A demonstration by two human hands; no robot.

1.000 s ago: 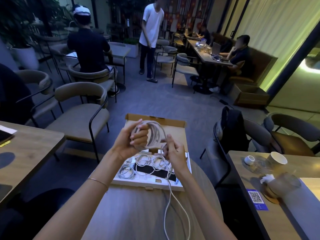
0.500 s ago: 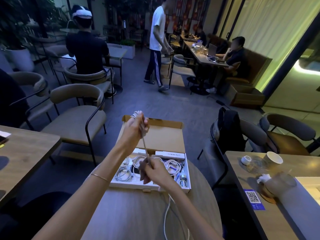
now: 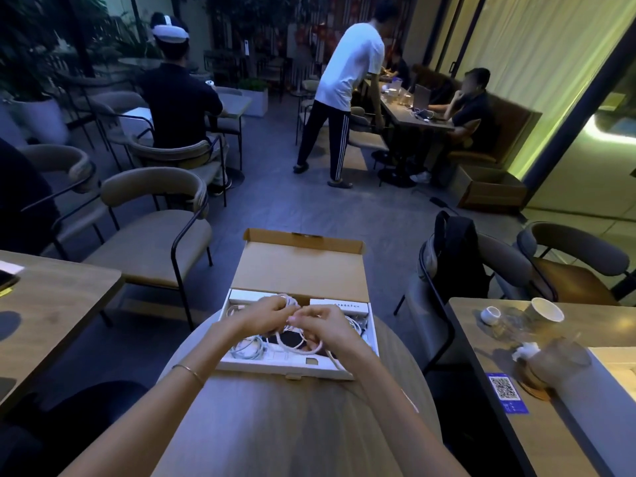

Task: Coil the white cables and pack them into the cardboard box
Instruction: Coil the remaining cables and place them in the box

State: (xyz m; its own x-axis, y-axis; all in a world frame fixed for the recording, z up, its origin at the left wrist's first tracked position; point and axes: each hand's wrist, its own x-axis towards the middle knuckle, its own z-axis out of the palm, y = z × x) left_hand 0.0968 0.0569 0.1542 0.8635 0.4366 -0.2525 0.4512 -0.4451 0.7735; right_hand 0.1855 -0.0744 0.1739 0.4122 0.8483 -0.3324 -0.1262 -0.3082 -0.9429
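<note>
An open cardboard box (image 3: 296, 370) lies on the round wooden table, its brown lid (image 3: 303, 266) folded back away from me. Over the box, my left hand (image 3: 265, 313) and my right hand (image 3: 321, 321) meet, both shut on a white cable (image 3: 299, 346). Its coil hangs in a loop below my right hand, and a loose end runs over the box's front edge under my right forearm. Another coiled white cable (image 3: 246, 349) lies in the box at the left. My hands hide the box's middle.
The round table (image 3: 292, 418) reaches toward me. A second table at the right holds cups (image 3: 545, 309) and a glass. A chair with a black backpack (image 3: 454, 253) stands to the right of the box, an empty chair (image 3: 155, 228) to the left. People sit and stand beyond.
My left hand has come down from above the lid to the box, and my right hand has risen to meet it. The stretched cable now hangs as a loop. The standing person moved right.
</note>
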